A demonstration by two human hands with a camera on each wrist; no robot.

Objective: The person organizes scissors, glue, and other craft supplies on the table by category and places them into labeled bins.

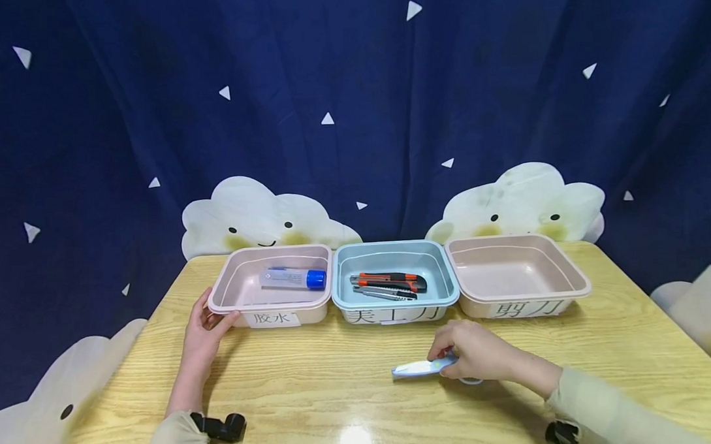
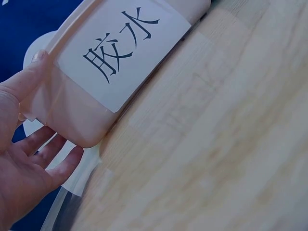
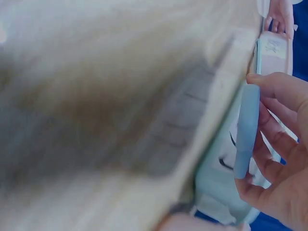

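Above the table, my right hand [image 1: 474, 350] pinches a pair of light blue scissors [image 1: 418, 369] by the handle, with the blades pointing left. In the right wrist view the scissors' handle [image 3: 247, 130] is between thumb and fingers. My left hand [image 1: 202, 335] holds the front left corner of the left pink bin [image 1: 241, 317], thumb on the front and fingers round the side. A clear glue bottle with a blue cap [image 1: 293, 278] lies in that bin. In the middle blue bin [image 1: 342, 299] lie an orange-and-black utility knife [image 1: 395, 279] and a slimmer utility knife [image 1: 387, 293].
To the right of the blue bin stands another pink bin [image 1: 467, 303] with nothing visible inside. All three bins stand in a row at the back of the wooden table [image 1: 291, 394] and bear paper labels. Behind them hangs a dark blue curtain [image 1: 374, 71].
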